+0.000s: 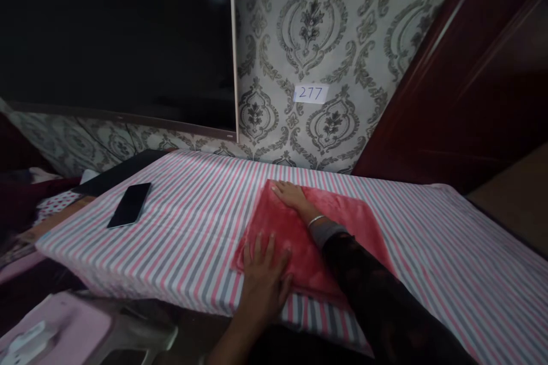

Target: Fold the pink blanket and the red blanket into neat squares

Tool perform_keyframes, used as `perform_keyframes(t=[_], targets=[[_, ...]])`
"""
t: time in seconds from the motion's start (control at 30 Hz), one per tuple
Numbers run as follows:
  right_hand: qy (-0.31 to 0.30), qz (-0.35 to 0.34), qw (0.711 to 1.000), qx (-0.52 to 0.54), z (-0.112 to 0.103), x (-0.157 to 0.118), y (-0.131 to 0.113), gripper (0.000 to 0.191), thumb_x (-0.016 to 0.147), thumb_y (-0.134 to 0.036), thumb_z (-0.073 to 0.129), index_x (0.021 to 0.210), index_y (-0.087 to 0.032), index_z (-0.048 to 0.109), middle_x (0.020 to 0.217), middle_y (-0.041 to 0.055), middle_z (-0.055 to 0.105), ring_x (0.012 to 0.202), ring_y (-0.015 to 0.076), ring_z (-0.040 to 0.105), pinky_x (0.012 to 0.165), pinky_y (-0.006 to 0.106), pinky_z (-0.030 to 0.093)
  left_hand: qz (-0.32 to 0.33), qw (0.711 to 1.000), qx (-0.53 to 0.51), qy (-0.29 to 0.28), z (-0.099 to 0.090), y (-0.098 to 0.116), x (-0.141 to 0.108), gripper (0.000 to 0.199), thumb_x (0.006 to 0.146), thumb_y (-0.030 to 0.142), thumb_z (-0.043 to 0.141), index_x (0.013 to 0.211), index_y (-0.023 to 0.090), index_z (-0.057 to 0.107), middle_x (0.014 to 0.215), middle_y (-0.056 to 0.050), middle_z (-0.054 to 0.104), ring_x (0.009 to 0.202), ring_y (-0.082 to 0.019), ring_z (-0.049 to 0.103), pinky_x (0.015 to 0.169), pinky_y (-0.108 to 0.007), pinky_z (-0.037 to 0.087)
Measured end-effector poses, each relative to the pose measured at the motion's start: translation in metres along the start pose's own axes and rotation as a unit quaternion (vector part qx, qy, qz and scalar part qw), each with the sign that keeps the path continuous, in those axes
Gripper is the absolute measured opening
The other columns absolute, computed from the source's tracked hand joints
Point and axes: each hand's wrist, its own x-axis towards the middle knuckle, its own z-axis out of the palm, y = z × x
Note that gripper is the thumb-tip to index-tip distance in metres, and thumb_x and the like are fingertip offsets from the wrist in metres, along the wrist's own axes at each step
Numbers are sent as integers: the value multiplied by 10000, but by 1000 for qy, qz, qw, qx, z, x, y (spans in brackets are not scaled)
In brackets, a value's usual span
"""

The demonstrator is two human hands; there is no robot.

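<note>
A coral-red plush cloth (351, 217), folded into a flat rectangle, lies on the striped sheet that covers the table. My left hand (263, 276) rests palm down on its near left corner, fingers spread. Farther back, my right hand (291, 195) lies flat on the cloth's far left corner, with a thin bracelet at the wrist. Neither hand grips anything. My right forearm, in a dark sleeve, crosses over the cloth and hides part of its middle and near right side.
A phone (129, 205) lies on the striped sheet (184, 211) at the left. Behind are a large dark television (120, 40) and patterned wallpaper bearing a "277" label (310, 93). Dark red furniture (462, 80) stands at the right. A pink stool (64, 325) is at the lower left.
</note>
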Motion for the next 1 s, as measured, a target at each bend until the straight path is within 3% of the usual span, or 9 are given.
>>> perform_keyframes(t=[0.13,0.27,0.43,0.53,0.7,1.0], targets=[[2,18,1000,13,-19,-19,-12,577,1084,-486,220,1623,-283,257,1683,78,217,1537,281,218,1205,569,238,-1,1000,6,-6,-4,-1,4,481,884,354,645,1365,347,637,1500,-104,543,1464,-404,332,1162,-672,227],[28,-9,1000,-1,-28,-76,-11,598,1074,-494,285,1633,-290,222,1689,94,192,1550,302,162,1218,581,182,-6,1000,-2,-29,-15,1,9,453,901,373,635,1353,347,651,1489,-104,558,1434,-406,380,1155,-676,255],[43,2,998,-46,-3,-178,14,619,1051,-528,354,1623,-312,263,1691,86,182,1547,352,144,1208,610,175,-15,998,-9,-57,-23,4,15,464,921,389,605,1381,333,633,1513,-115,534,1447,-419,366,1149,-686,266],[75,25,995,-64,21,-215,26,602,1051,-520,356,1615,-321,287,1693,60,182,1550,344,130,1207,603,182,-12,997,-5,-71,-25,6,17,471,934,389,578,1397,318,622,1511,-127,535,1451,-424,358,1153,-692,249],[137,25,989,-59,38,-225,26,577,1061,-480,346,1613,-319,295,1688,45,204,1548,300,157,1223,560,177,-14,996,-1,-84,-27,7,20,469,941,395,556,1399,313,622,1520,-123,528,1454,-432,354,1148,-686,257],[106,25,994,-14,21,-226,23,568,1062,-480,360,1604,-312,318,1684,43,218,1553,289,148,1227,555,166,-19,994,24,-109,-36,11,32,447,966,417,502,1353,263,665,1469,-161,574,1412,-454,414,1123,-733,260]])
